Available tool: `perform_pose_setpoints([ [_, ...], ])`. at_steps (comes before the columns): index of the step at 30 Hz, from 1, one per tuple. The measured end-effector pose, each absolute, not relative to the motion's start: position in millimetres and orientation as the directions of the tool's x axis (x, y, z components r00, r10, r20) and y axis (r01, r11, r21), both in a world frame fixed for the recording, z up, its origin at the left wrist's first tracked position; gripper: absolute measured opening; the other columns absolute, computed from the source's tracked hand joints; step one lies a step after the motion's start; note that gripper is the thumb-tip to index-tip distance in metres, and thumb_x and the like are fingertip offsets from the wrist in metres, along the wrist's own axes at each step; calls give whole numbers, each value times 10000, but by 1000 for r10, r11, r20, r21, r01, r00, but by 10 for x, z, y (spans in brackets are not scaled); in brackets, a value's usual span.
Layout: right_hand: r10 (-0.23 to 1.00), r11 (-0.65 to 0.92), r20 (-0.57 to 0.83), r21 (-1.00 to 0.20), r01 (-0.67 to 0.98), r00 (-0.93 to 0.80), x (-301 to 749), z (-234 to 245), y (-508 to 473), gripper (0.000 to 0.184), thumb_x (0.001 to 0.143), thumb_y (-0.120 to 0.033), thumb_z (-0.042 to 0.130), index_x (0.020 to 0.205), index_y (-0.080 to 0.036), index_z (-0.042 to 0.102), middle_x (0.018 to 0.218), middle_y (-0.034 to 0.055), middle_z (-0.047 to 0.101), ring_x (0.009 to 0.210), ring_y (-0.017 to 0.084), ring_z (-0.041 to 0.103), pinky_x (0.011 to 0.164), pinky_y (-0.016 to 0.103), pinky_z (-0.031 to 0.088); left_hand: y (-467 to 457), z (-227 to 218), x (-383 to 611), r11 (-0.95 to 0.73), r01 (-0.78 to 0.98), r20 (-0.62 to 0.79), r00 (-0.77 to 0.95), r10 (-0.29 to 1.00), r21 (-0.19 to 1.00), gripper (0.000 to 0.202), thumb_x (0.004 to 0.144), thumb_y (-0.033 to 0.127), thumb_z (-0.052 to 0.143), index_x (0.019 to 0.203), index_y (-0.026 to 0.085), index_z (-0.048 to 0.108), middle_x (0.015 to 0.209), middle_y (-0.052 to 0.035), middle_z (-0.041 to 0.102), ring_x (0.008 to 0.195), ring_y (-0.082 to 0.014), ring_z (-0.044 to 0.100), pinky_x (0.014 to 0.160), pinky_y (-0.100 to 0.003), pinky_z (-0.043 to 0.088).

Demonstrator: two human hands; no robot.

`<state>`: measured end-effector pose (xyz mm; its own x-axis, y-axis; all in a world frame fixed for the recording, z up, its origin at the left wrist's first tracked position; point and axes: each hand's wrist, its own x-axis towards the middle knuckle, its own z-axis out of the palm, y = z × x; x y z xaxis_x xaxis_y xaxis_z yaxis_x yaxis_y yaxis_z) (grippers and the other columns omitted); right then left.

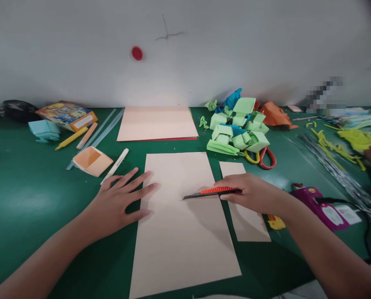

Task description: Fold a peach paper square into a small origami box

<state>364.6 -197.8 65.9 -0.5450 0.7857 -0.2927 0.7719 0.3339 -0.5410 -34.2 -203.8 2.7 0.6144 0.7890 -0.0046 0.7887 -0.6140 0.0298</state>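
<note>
A large beige paper sheet (179, 232) lies on the green table (32, 199) in front of me. My left hand (118, 203) rests flat with fingers spread, its fingertips on the sheet's left edge. My right hand (250, 192) is closed on an orange-handled cutter knife (212, 192), held level with its dark blade pointing left over the sheet's upper middle. A narrow beige paper strip (246, 216) lies just right of the sheet, partly under my right hand.
A pile of green and blue folded paper pieces (238, 131) and red and yellow scissors (261, 158) sit behind. A stack of beige sheets (157, 123), glue sticks (104, 131), a white pen (116, 164), an orange folded box (92, 160), a purple glue gun (322, 205).
</note>
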Motion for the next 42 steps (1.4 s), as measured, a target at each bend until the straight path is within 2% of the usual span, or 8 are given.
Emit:
perform_pose_setpoints([
  [10,790,324,-312,-517,792,-527,3660,716,-1986,365,986,-421,526,1289,-341,713,1236,44,722,1037,277,651,905,384,507,-2039,57,-341,-605,792,-20,608,793,83,638,969,694,465,1561,539,282,1676,72,291,1533,-373,278,1177,-565,206],
  [17,780,337,-312,-523,783,-543,3676,731,-1969,352,993,-419,526,1279,-333,713,1232,34,723,1040,265,650,913,365,492,-2038,68,-333,-603,796,-56,606,794,63,637,997,642,465,1576,546,218,1687,70,252,1547,-368,243,1149,-611,224],
  [21,777,337,-313,-525,781,-546,3682,761,-1977,355,988,-391,531,1295,-361,705,1243,20,720,1034,263,658,929,367,490,-2044,103,-321,-605,793,-52,608,792,69,626,994,634,481,1571,534,261,1684,59,267,1541,-373,258,1155,-614,233],
  [26,782,321,-331,-513,796,-529,3716,781,-1990,353,990,-403,526,1284,-333,708,1239,39,716,1044,274,650,910,377,492,-2049,155,-291,-595,798,-58,601,797,101,590,1008,609,479,1564,518,304,1677,73,290,1514,-402,306,1171,-626,225],
  [29,780,331,-324,-513,792,-536,3735,779,-1997,355,995,-415,521,1291,-337,699,1236,36,712,1060,271,642,912,378,486,-2041,116,-301,-603,791,-29,608,793,105,607,988,645,495,1556,519,323,1672,60,313,1514,-399,309,1177,-624,203],
  [36,786,318,-331,-507,801,-521,3752,811,-2015,339,990,-423,515,1248,-325,713,1206,45,718,1023,271,648,873,377,492,-2027,55,-327,-597,796,-12,601,799,99,607,989,654,478,1555,556,282,1671,74,313,1526,-383,289,1160,-617,216],
  [42,780,349,-330,-477,807,-532,3762,872,-2024,337,998,-410,502,1243,-304,710,1202,54,716,1043,273,643,863,373,483,-2039,148,-286,-590,801,-55,597,801,107,588,1007,606,484,1560,533,296,1676,62,297,1517,-414,295,1144,-651,235],
])
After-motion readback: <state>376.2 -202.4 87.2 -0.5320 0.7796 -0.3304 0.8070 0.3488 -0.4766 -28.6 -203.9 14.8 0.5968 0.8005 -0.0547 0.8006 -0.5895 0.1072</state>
